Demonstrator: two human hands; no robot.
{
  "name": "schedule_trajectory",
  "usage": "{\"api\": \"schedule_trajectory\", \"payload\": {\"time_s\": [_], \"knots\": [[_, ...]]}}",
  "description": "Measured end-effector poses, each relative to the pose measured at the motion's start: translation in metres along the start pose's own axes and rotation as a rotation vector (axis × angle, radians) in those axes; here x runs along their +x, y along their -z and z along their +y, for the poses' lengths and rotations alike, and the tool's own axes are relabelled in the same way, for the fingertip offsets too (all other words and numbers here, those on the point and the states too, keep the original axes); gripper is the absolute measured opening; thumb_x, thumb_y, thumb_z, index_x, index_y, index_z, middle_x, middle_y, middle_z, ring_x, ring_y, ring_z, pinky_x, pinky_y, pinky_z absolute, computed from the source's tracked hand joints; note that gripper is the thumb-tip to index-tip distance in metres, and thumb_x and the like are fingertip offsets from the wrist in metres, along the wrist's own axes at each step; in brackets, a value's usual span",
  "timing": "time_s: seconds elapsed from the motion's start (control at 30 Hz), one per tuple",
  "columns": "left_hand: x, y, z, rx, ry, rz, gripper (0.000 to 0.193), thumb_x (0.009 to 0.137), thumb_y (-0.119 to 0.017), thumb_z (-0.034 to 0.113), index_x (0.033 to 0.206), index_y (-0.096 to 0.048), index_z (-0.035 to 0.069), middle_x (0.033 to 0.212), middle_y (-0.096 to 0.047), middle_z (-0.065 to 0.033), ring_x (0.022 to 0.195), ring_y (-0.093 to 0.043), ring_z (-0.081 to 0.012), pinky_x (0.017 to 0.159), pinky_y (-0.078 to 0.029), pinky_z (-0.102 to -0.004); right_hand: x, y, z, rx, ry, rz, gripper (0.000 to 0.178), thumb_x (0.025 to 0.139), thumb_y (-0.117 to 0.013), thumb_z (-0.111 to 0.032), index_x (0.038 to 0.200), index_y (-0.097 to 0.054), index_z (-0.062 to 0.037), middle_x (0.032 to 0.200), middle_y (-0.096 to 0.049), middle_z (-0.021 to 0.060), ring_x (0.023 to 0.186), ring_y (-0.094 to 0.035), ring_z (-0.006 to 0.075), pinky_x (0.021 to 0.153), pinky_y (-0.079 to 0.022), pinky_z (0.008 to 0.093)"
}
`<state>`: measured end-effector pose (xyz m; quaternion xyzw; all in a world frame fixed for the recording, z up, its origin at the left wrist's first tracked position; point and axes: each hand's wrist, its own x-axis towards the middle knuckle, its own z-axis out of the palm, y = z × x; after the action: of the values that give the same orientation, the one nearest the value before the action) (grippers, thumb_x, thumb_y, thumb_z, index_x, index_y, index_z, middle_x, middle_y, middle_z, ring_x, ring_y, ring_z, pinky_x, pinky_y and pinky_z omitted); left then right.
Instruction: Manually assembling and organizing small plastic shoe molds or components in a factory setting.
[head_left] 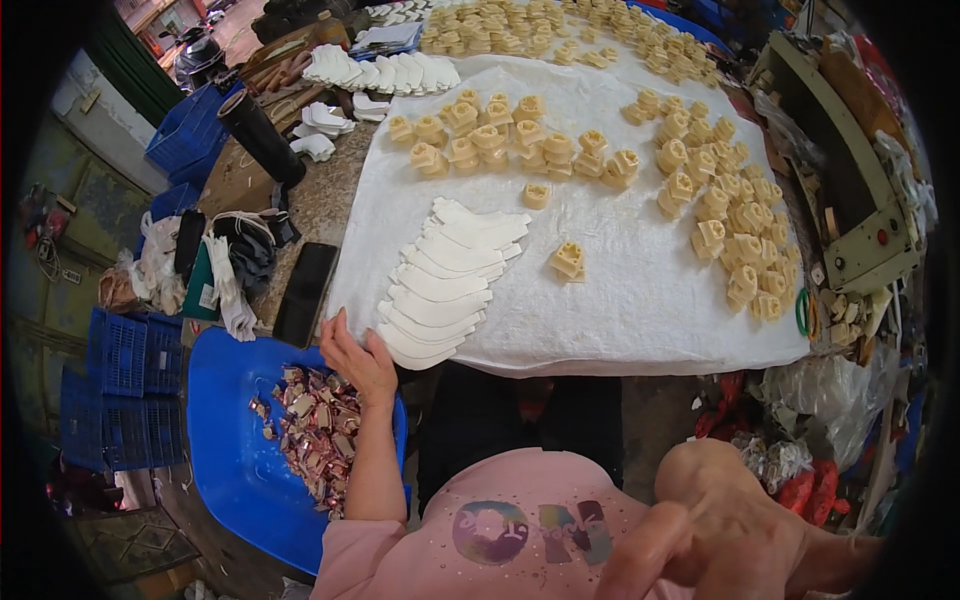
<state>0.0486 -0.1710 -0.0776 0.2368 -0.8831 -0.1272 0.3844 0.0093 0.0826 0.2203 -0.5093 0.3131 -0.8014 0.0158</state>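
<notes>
Looks like they're between pieces: left hand [367, 371] has its fingers loosely spread just beside the fanned white pieces [440, 285] on the counter [326, 190], can't tell what right hand's [715, 525] are doing, and lifting one calls for an edge pinch.

Daylight comes through an opening [238, 30] at upper left, beside a green curtain [130, 70] and a pale wall [95, 115], with a worn greenish panel [62, 255] at far left and a brown table [328, 186], mostly under a white cloth [610, 325], above a dim floor [650, 420].
</notes>
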Motion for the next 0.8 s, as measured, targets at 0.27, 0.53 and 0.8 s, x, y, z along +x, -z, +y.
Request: {"api": "schedule_trajectory", "payload": {"time_s": [0.27, 0.53, 0.8], "knots": [[0.0, -0.003, 0.004, -0.034, -0.002, -0.019, 0.05, 0.085, -0.053, 0.017, 0.131, -0.044, 0.0, 0.128, -0.04, -0.0214, 0.123, -0.035, -0.0386, 0.104, -0.024, -0.0492, -0.025, 0.037, -0.016, 0.136, 0.072, -0.241, 0.053, 0.098, -0.04, -0.032, 0.147, -0.022, -0.0374, 0.092, -0.071, 0.0002, 0.1, -0.053, 0.0169, 0.102, -0.028, 0.0476], [0.006, -0.013, 0.015, -0.088, -0.004, -0.017, 0.051, 0.083, -0.054, 0.019, 0.129, -0.045, 0.0, 0.124, -0.042, -0.0183, 0.125, -0.034, -0.0394, 0.103, -0.024, -0.0514, -0.025, 0.008, -0.042, 0.325, -0.067, -0.225, 0.057, 0.099, -0.04, -0.033, 0.149, -0.013, -0.0324, 0.106, -0.07, 0.001, 0.103, -0.058, 0.0162, 0.098, -0.034, 0.0418], [0.002, -0.006, 0.005, -0.041, 0.008, -0.003, 0.05, 0.083, -0.055, 0.021, 0.128, -0.046, 0.002, 0.123, -0.042, -0.0175, 0.124, -0.034, -0.0394, 0.102, -0.026, -0.0511, -0.046, -0.009, -0.052, 0.26, -0.12, 0.13, 0.078, 0.086, -0.067, -0.02, 0.148, -0.021, -0.0272, 0.109, -0.069, -0.005, 0.1, -0.061, 0.011, 0.086, -0.042, 0.0373]]}}
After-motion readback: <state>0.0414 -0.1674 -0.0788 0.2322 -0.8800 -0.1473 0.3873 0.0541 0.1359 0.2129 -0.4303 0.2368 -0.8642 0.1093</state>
